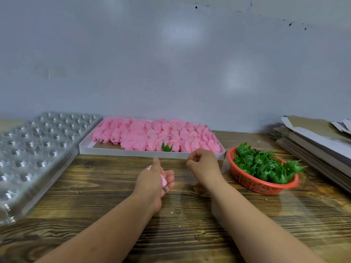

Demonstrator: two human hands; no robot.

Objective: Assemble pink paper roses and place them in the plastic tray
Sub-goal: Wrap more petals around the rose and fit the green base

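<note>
Hands were positioned above the middle of the brown wood-grain tabletop [95, 186]. The left hand [155, 181] was cupped with its thumb raised, its curled fingers holding a small pink paper rose [163, 180]; only slivers of pink showed past the palm. The right hand [204, 165] hovered just beside it, fingers curled into a loose fist; whether anything was pinched inside could not be determined.

Directly behind both hands, a shallow white cardboard box [133, 153] lay against the grey wall [171, 63], packed with rows of pink paper petals [157, 135]. One green plastic calyx [167, 147] rested among the petals at the box's front edge.

The clear plastic tray [38, 141] with rows of round moulded cells sat at the left end of the tabletop, touching the box's left end. No rose was visible in its cells. A round red plastic mesh basket [262, 185] heaped with green plastic calyxes [266, 164] stood to the right of the right hand. Flattened grey cardboard sheets [313, 137] were stacked at the far right.
</note>
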